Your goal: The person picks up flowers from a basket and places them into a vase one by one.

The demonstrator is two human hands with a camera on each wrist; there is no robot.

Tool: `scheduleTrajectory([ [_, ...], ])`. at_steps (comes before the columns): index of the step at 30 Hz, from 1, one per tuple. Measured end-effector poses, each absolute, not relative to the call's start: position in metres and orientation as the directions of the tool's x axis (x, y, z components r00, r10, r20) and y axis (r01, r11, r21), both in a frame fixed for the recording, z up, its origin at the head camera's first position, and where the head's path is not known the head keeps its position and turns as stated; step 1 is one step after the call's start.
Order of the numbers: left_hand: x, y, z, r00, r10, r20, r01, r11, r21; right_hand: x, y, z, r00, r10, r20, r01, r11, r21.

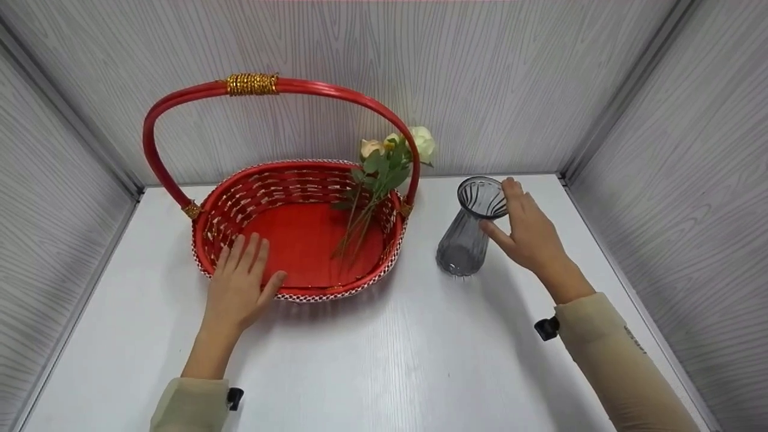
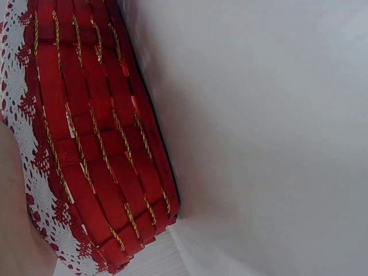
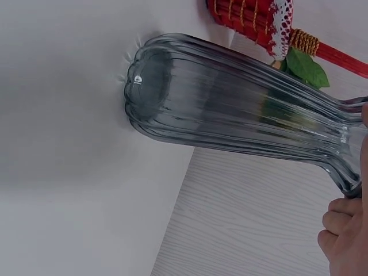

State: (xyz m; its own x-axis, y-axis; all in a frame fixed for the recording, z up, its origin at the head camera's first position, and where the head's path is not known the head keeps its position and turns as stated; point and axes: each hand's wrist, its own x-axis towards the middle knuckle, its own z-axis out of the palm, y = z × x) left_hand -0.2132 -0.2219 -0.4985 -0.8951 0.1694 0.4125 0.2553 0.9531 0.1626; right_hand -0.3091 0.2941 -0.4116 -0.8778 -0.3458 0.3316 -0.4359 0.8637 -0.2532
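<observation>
A red woven basket (image 1: 306,240) with a tall arched handle stands on the white table. My left hand (image 1: 237,294) lies over its front-left rim, fingers straight and thumb spread. From the left wrist view, the basket's side (image 2: 92,138) shows red strips, gold cord and lace trim, with part of the hand at the left edge. A grey ribbed glass vase (image 1: 465,246) stands upright to the basket's right. My right hand (image 1: 531,234) is at the right side of its flared rim, thumb in front, fingers extended. The right wrist view shows the vase (image 3: 224,103) base-down on the table.
Artificial flowers (image 1: 384,159) with pale blooms and green leaves lean in the basket's right end, stems inside, heads past the rim. The basket handle (image 1: 324,90) arches high, bound with gold at its top. Grey wood-grain panels (image 1: 510,78) enclose the table at the back and sides.
</observation>
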Motion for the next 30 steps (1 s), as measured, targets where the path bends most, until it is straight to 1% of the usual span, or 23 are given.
scheduleTrajectory([
  [3,-0.213,-0.221,-0.499,-0.896,0.172,0.410,0.255,0.954,0.156,-0.308,0.294,-0.414,-0.860,-0.339,0.380,-0.455,0.848,-0.271],
  [6,-0.213,-0.219,-0.499,-0.907,0.177,0.382,0.249,0.957,0.148,-0.306,0.294,-0.416,-0.812,-0.337,0.477,-0.497,0.827,-0.262],
  [9,-0.213,-0.219,-0.497,-0.914,0.178,0.364,0.243,0.960,0.141,-0.302,0.288,-0.414,-0.713,-0.326,0.621,-0.563,0.794,-0.229],
  [13,-0.215,-0.220,-0.495,-0.912,0.178,0.369,0.242,0.961,0.136,-0.296,0.269,-0.406,-0.542,-0.254,0.801,-0.658,0.721,-0.216],
  [15,-0.217,-0.221,-0.494,-0.912,0.180,0.369,0.244,0.961,0.134,-0.291,0.255,-0.402,-0.475,-0.205,0.856,-0.707,0.668,-0.232],
  [17,-0.217,-0.221,-0.494,-0.914,0.179,0.364,0.242,0.961,0.136,-0.285,0.240,-0.400,-0.432,-0.165,0.886,-0.755,0.604,-0.255],
  [19,-0.217,-0.221,-0.495,-0.918,0.176,0.356,0.238,0.962,0.137,-0.280,0.225,-0.399,-0.417,-0.154,0.896,-0.789,0.550,-0.273],
  [21,-0.217,-0.221,-0.495,-0.921,0.168,0.353,0.232,0.962,0.146,-0.277,0.210,-0.401,-0.427,-0.162,0.890,-0.810,0.507,-0.296],
  [26,-0.215,-0.220,-0.497,-0.922,0.142,0.360,0.214,0.962,0.169,-0.277,0.179,-0.412,-0.494,-0.208,0.844,-0.816,0.446,-0.368],
  [30,-0.213,-0.220,-0.498,-0.924,0.137,0.358,0.209,0.963,0.171,-0.280,0.158,-0.424,-0.560,-0.209,0.802,-0.801,0.385,-0.459],
])
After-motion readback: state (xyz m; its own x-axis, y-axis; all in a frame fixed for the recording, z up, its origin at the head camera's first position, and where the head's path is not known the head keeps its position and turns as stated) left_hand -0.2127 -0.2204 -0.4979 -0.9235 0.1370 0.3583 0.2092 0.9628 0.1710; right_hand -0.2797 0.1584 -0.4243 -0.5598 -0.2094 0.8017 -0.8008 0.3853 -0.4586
